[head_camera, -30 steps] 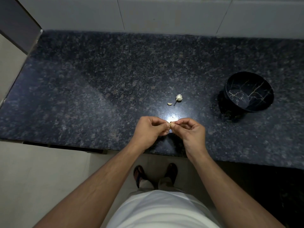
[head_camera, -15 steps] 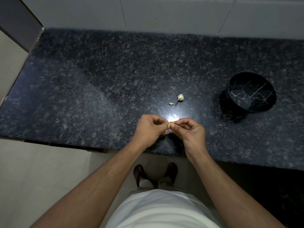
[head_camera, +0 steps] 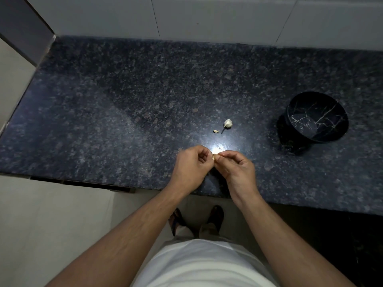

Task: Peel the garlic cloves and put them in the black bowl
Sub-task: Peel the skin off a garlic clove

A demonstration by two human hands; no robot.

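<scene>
Both hands meet over the front of the dark granite counter (head_camera: 124,112). My left hand (head_camera: 191,167) and my right hand (head_camera: 238,168) pinch one small garlic clove (head_camera: 214,157) between their fingertips; most of the clove is hidden by the fingers. Farther back on the counter lie a white piece of garlic bulb with a stem (head_camera: 228,123) and, just left of it, a small loose clove (head_camera: 216,131). The black bowl (head_camera: 317,117) with pale crack-like veins stands at the right; nothing shows inside it.
A white tiled wall (head_camera: 207,15) runs along the back of the counter. The counter's front edge passes just under my wrists, with floor and my sandalled feet (head_camera: 196,220) below. A bright light glare (head_camera: 217,149) lies on the stone right behind my fingers.
My hands stay together on the clove with only small finger movements. The view has shifted slightly; nothing on the counter has moved.
</scene>
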